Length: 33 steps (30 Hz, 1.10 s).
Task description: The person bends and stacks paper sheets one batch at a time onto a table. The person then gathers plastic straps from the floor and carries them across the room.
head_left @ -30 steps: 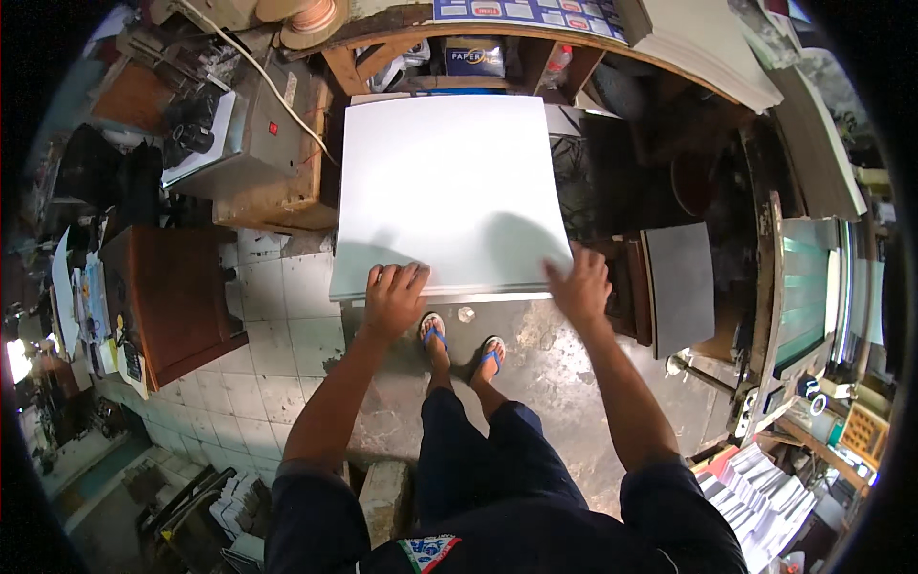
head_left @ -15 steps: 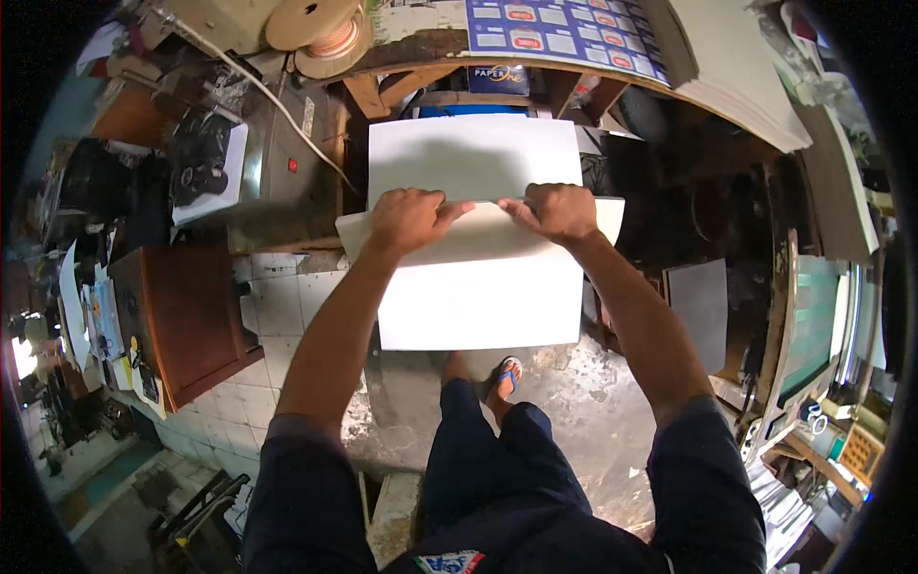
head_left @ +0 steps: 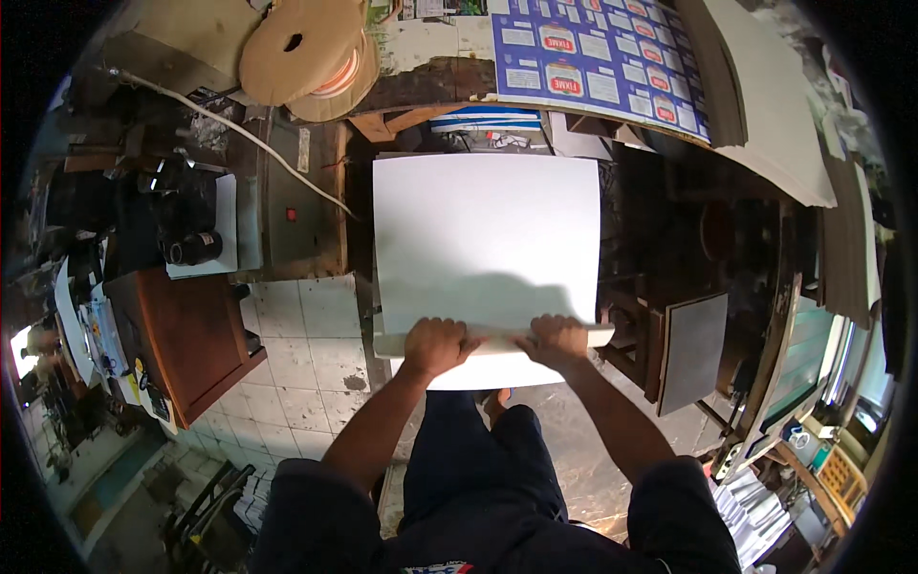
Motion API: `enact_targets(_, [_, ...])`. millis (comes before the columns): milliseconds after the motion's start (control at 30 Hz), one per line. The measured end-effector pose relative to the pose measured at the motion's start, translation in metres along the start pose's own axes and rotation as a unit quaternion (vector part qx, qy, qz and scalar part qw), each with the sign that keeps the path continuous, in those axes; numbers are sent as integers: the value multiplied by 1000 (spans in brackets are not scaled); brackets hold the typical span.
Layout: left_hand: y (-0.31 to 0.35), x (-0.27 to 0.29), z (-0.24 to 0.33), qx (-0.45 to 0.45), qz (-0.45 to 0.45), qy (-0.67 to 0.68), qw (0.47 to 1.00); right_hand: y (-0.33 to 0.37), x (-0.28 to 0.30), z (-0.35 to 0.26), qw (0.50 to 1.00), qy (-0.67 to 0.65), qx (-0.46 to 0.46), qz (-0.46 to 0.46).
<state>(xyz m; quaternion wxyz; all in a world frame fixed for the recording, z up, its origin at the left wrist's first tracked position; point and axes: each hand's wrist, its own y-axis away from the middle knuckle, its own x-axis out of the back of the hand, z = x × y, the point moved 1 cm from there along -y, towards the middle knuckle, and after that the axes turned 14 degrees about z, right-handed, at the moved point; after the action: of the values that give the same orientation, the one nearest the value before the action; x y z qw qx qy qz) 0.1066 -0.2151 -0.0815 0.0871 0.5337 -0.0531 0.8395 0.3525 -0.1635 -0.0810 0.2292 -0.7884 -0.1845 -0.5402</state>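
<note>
A pile of large white sheets (head_left: 486,230) lies flat in front of me, its far corners square. Over its near part, a thick white stack of paper (head_left: 598,335) stands nearly edge-on, like a pale bar running left to right. My left hand (head_left: 438,346) is closed over the left half of its upper edge. My right hand (head_left: 559,342) grips the same edge to the right, thumbs pointing toward each other with a gap between. Below the bar, a bright white sheet surface shows in front of my legs. My fingers on the stack's far side are partly hidden.
A bench with printed blue sheets (head_left: 593,72) and a cable spool (head_left: 296,48) runs along the far side. Left are a grey metal box (head_left: 296,182) and a brown wooden cabinet (head_left: 186,335). A grey board (head_left: 693,352) leans at right.
Both hands have come nearer to my body with the stack, which has turned from a tilted face to nearly edge-on. More of the flat white pile shows behind it. The view has shifted.
</note>
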Motion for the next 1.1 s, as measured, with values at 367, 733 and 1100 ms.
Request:
enact_targets(367, [-11,-12,4,37,-69,22,997,-10,0,9,963,23,-91,-252])
enact_targets(733, [-17,-25,-27,79,-5,135,988,-26,-45,23,947,35,-73,-311])
enact_targets(1100, [-34,143,55,53,-11,34,998,-64,124,-8,993,119,20,-12])
